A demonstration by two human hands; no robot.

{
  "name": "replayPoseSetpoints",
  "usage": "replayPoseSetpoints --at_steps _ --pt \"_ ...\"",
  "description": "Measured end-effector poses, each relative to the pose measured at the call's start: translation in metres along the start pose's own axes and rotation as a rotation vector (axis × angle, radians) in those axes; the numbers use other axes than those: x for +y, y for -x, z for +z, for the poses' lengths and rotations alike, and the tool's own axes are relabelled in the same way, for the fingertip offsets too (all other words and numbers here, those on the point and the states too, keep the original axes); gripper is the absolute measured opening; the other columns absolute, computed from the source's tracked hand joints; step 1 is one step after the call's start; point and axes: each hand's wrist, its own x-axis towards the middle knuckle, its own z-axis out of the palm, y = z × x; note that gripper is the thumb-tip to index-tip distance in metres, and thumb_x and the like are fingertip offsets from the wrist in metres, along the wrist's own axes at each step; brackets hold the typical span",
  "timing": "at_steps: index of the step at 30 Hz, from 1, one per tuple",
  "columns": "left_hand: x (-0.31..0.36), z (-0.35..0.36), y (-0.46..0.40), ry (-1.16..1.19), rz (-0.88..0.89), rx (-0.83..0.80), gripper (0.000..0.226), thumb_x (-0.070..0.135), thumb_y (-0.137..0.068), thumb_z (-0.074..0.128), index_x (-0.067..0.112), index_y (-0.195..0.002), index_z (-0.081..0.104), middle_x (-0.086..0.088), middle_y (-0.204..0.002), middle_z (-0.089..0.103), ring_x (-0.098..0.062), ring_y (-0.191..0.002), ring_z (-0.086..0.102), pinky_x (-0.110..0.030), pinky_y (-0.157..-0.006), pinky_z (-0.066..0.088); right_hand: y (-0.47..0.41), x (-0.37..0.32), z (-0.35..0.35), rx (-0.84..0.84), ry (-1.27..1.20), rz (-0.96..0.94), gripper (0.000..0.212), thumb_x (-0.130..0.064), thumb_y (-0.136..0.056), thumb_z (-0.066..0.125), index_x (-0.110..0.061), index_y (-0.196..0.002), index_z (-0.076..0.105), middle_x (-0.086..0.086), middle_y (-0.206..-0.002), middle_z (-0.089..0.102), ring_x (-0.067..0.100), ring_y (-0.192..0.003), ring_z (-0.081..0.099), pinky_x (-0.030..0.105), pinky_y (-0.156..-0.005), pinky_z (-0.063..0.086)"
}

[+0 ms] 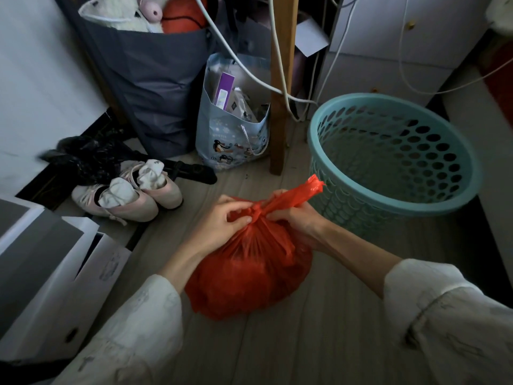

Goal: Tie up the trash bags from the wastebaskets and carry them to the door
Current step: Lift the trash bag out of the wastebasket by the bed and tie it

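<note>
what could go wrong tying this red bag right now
1. The thin red bag bulges full; hard pulling at the knot by the left hand and right hand might tear it.
2. The teal wastebasket stands close beside the right hand and could get knocked.

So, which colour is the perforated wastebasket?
The wastebasket is teal, seen in the head view.

single head-worn wide-angle view, looking forward and steeply down, close above the floor [319, 329], edges bowed by the lens

Likely bedroom: shoes [130, 194], plush-filled hamper [150, 79].
</note>
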Motion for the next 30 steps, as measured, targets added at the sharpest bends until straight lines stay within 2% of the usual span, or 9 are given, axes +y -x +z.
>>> replayPoseSetpoints --at_steps 4,7,10,12,15,17,20,25,30 --pt "0.001 0.0 -0.001 0.039 -0.016 0.004 0.019 0.012 -0.077 0.069 0.021 -0.093 0.065 0.01 -0.082 0.046 -0.002 -0.069 0.042 -0.004 -0.064 0.034 0.002 -0.002 -0.002 0.035 0.109 0.007 0.028 0.017 -0.071 0.056 -0.01 -0.078 0.057 0.011 -0.077 0.06 0.019 -0.069 0.058 0.024 -0.064 0.052" --pt "0.005 -0.004 -0.002 0.012 0.033 0.01 0.012 0.012 -0.076 0.07 0.019 -0.082 0.063 0.006 -0.079 0.051 -0.004 -0.068 0.044 -0.008 -0.064 0.034 0.003 -0.004 -0.002 0.09 0.146 0.026 0.018 0.011 -0.07 0.064 -0.004 -0.082 0.063 0.017 -0.085 0.064 0.026 -0.078 0.061 0.037 -0.078 0.053" --pt "0.011 -0.009 -0.003 -0.037 0.076 0.041 0.013 0.012 -0.074 0.07 0.021 -0.073 0.062 -0.001 -0.082 0.066 -0.001 -0.063 0.052 -0.011 -0.062 0.038 0.005 -0.009 -0.001 0.091 0.207 -0.005 0.016 0.006 -0.072 0.068 -0.009 -0.075 0.063 0.011 -0.081 0.065 0.024 -0.081 0.061 0.039 -0.083 0.052" --pt "0.014 -0.01 -0.002 -0.077 0.091 0.075 0.022 0.01 -0.073 0.069 0.027 -0.068 0.055 0.002 -0.075 0.066 0.003 -0.057 0.052 -0.011 -0.057 0.038 0.004 -0.012 0.0 0.082 0.254 -0.053 0.019 0.004 -0.072 0.07 -0.013 -0.072 0.061 0.005 -0.076 0.064 0.014 -0.073 0.063 0.03 -0.077 0.054" --pt "0.015 -0.014 -0.002 -0.146 0.103 0.108 0.02 0.01 -0.074 0.066 0.026 -0.072 0.055 0.009 -0.062 0.054 0.004 -0.054 0.048 -0.009 -0.052 0.035 0.004 -0.015 0.002 0.091 0.341 -0.088 0.022 0.003 -0.074 0.07 -0.016 -0.071 0.059 -0.004 -0.071 0.061 -0.009 -0.054 0.059 0.007 -0.058 0.048" --pt "0.017 -0.019 -0.002 -0.183 0.13 0.106 0.015 0.01 -0.075 0.065 0.022 -0.083 0.061 0.009 -0.066 0.054 0.006 -0.057 0.048 -0.006 -0.054 0.034 0.003 -0.016 0.001 0.102 0.369 -0.083 0.016 0.002 -0.074 0.07 -0.012 -0.077 0.062 -0.005 -0.072 0.061 -0.011 -0.052 0.057 0.004 -0.056 0.046" --pt "0.016 -0.022 -0.002 -0.264 0.209 0.085 0.017 0.005 -0.075 0.063 0.016 -0.086 0.069 0.011 -0.067 0.049 0.008 -0.063 0.049 -0.004 -0.057 0.033 0.003 -0.019 -0.002 0.126 0.393 -0.072 0.018 -0.001 -0.074 0.072 -0.002 -0.091 0.066 -0.002 -0.076 0.062 -0.002 -0.062 0.059 0.009 -0.06 0.05" --pt "0.004 -0.018 0.003 -0.26 0.129 0.15 0.014 0.004 -0.072 0.064 0.015 -0.078 0.07 0.015 -0.065 0.048 0.01 -0.063 0.05 -0.004 -0.057 0.033 -0.001 -0.02 -0.008 0.236 0.568 0.016 0.017 -0.014 -0.072 0.076 -0.014 -0.069 0.06 0.009 -0.087 0.066 0.023 -0.086 0.065 0.038 -0.084 0.054" --pt "-0.009 -0.022 0.009 -0.255 0.039 0.168 0.014 0.001 -0.068 0.065 0.013 -0.074 0.069 0.013 -0.063 0.048 0.006 -0.061 0.049 -0.006 -0.056 0.035 0.001 -0.015 -0.013 0.337 0.607 0.144 0.033 -0.016 -0.073 0.075 0.006 -0.095 0.065 0.02 -0.101 0.068 0.031 -0.095 0.065 0.039 -0.087 0.053"
